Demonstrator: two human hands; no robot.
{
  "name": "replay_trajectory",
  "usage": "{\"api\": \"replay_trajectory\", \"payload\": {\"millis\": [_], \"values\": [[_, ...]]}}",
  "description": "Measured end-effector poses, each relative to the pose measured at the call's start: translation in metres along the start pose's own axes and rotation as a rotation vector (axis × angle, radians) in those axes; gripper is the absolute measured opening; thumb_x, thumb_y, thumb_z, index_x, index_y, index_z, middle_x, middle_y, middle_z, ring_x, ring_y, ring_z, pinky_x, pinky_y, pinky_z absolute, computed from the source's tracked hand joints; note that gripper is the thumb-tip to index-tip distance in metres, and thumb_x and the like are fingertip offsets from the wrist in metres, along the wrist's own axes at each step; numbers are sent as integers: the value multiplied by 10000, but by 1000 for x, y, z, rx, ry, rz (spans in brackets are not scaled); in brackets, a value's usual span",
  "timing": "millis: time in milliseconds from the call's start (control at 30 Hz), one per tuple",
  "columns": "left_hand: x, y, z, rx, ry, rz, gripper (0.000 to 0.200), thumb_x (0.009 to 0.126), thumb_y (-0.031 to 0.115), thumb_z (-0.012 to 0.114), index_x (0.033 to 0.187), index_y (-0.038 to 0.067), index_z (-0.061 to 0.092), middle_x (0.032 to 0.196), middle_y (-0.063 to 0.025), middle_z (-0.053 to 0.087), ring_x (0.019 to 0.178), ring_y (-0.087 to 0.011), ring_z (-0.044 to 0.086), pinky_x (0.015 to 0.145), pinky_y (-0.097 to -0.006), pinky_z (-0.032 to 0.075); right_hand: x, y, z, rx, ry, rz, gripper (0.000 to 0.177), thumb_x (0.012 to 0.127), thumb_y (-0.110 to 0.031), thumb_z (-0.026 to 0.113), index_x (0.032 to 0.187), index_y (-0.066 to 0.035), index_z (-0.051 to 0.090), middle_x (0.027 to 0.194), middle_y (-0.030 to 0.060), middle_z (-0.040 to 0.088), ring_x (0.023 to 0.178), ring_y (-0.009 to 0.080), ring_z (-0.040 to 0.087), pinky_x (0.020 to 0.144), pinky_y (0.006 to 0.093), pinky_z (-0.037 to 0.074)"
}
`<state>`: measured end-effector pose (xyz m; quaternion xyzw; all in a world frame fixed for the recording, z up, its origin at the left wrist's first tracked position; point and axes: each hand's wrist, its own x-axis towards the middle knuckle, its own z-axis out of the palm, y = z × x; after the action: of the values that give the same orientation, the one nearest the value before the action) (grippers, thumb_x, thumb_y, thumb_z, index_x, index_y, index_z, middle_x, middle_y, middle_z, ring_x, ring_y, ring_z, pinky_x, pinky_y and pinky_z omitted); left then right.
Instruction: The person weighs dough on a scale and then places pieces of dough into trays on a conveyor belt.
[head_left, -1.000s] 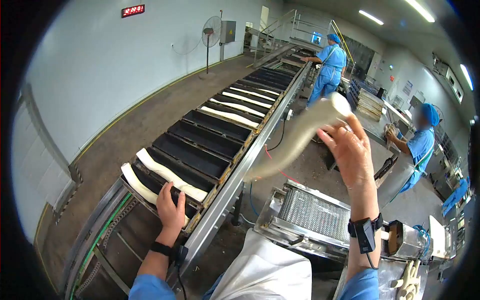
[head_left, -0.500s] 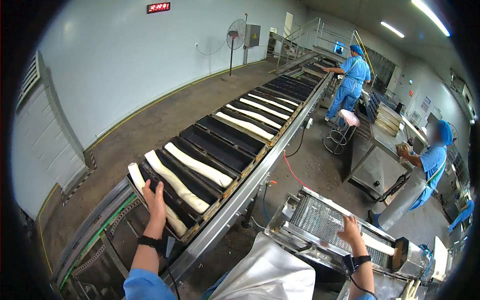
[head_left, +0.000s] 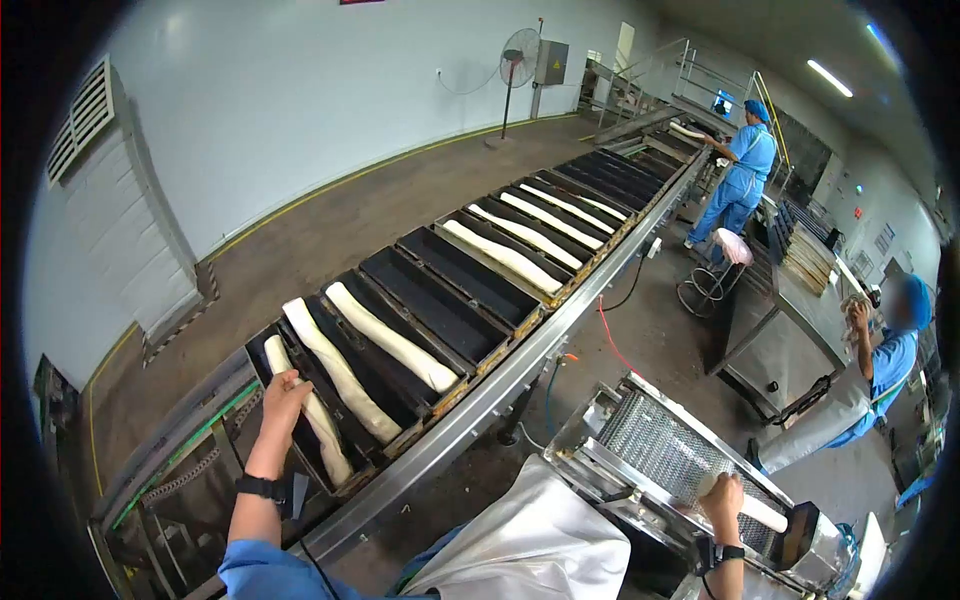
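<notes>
My left hand is at the nearest black pan, its curled fingers closed on a long pale dough roll lying in that pan. Beside it, a second dough roll and a third dough roll lie in neighbouring pan troughs. Low on the right, my right hand is wrapped around one end of another dough roll on a metal mesh belt. The far end of that roll lies near the opening of a metal housing.
The pan conveyor's metal rail runs away to the upper right, with several more dough-filled pans. A co-worker stands at its far end. Another person works beside a steel table. A stool stands between.
My left hand has gone from spread fingers to curling on the dough in the nearest pan. My right hand has closed on the belt's dough roll. The camera view has shifted.
</notes>
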<state>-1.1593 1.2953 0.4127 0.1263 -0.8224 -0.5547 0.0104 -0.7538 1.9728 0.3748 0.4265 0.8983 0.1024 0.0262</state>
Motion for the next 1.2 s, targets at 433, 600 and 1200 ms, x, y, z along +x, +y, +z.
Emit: {"api": "replay_trajectory", "payload": {"millis": [433, 600, 1200], "values": [[49, 45, 80, -196, 89, -38, 782, 800, 178, 729, 1460, -1, 349, 1411, -216, 440, 1264, -302, 473, 1036, -384, 411, 37, -94, -368, 1887, 76, -586, 808, 736, -408, 810, 1335, 17, 473, 1174, 182, 617, 1021, 268, 662, 873, 403, 562], [16, 73, 48, -181, -44, -263, 565, 923, 233, 613, 1410, 51, 393, 1233, -122, 539, 1017, -217, 564, 838, -369, 487, 40, -127, -377, 1947, -360, -949, 997, 714, -224, 865, 1497, -13, 286, 1488, 202, 398, 1408, 303, 360, 1129, 452, 338], [-60, 156, 250, 105, -158, 75, 853, 830, 181, 725, 1519, 84, 231, 1588, -232, 70, 1484, -350, 65, 1182, -434, 154, 168, 13, -103, 556, -160, -316, 674, 698, -198, 807, 1296, -41, 539, 1302, 210, 537, 1254, 399, 479, 1061, 417, 422]]}}
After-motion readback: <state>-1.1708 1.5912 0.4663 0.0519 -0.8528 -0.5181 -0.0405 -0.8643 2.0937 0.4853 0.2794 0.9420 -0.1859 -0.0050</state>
